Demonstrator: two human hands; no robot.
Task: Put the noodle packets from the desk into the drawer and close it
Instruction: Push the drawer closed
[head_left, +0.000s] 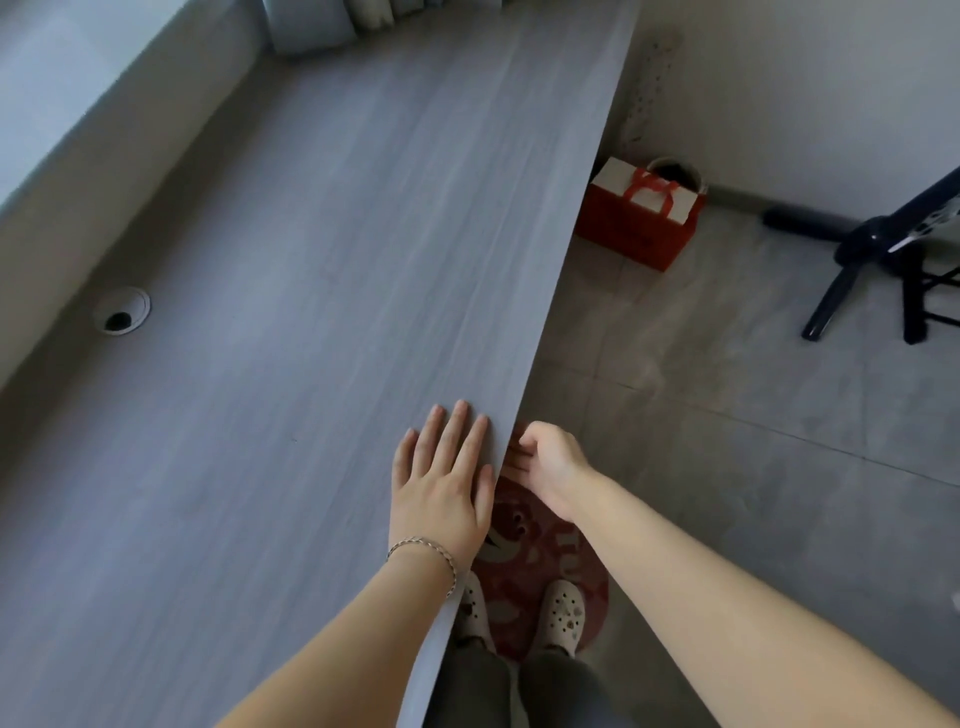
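Observation:
My left hand lies flat, palm down, on the grey wood-grain desk right at its front edge, fingers together and holding nothing. My right hand hangs just off the desk edge, slightly below the top, palm turned toward the desk front with fingers loosely curled and nothing in it. No noodle packets show on the desk. The drawer is hidden under the desk top; I cannot tell whether it is open or shut.
A round cable hole sits at the desk's left. A red and white gift bag stands on the floor by the wall. A dark tripod stand is at the right. A red patterned mat lies under my feet.

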